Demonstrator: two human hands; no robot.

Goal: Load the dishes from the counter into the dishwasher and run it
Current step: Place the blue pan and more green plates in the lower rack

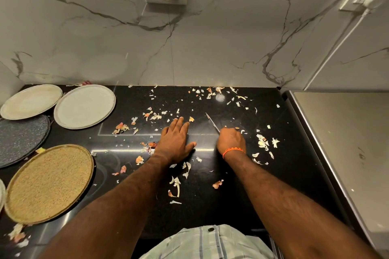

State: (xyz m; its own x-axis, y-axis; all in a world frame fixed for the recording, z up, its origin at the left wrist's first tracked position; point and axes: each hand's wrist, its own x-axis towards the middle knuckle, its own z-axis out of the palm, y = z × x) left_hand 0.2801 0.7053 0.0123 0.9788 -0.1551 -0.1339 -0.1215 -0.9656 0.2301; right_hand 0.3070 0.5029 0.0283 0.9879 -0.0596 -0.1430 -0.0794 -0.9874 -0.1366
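Plates sit at nine o'clock on the black counter (263,174): a tan plate (49,183), a dark speckled plate (21,139) and two pale plates (31,101) (84,106). At centre, the left hand (175,143) lies flat, fingers straight, among scattered peelings (176,187). At three o'clock of it, the right hand (230,141) grips a knife (212,122).

No readable text, label, brand or number shows anywhere.

Home kitchen: black counter (242,174), plates (84,106), peelings (155,116).
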